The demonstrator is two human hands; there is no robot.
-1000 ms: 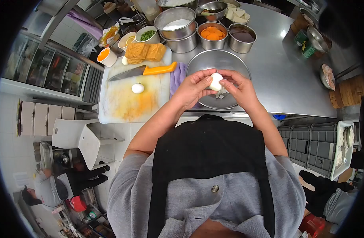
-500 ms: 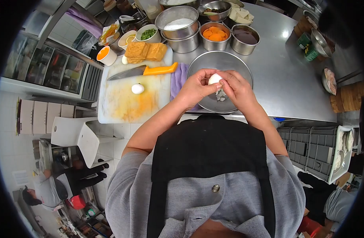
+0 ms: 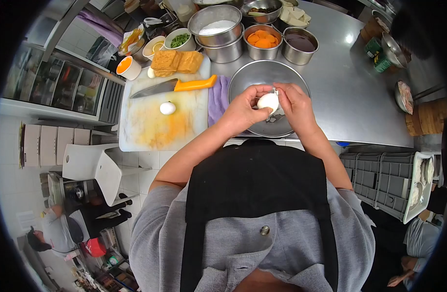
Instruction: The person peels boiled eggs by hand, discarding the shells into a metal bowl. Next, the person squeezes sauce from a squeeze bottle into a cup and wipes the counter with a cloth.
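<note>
A white egg [image 3: 268,102] is gripped in my left hand [image 3: 244,108], above a wide metal bowl [image 3: 255,73]. My right hand [image 3: 297,104] is closed in a pinch on a small bit of eggshell [image 3: 276,90] at the top of the egg. Loose shell pieces [image 3: 278,118] lie in the bowl, partly hidden by my hands. Left of the bowl, another white egg [image 3: 168,108] rests on a stained cutting board [image 3: 135,129]. A yellow-handled knife [image 3: 196,83] lies across that board, in front of fried tofu blocks [image 3: 177,62].
A purple cloth [image 3: 217,100] lies between board and bowl. Behind stand stacked metal pots [image 3: 223,51], a pot of sliced carrots [image 3: 262,40], a pot of dark liquid [image 3: 300,45] and a bowl of chopped greens [image 3: 179,40]. Other people are at the lower left and lower right.
My right hand has shifted right, off the egg's side, and now pinches shell at its top. The egg shows more fully in my left hand. A person at lower right has moved.
</note>
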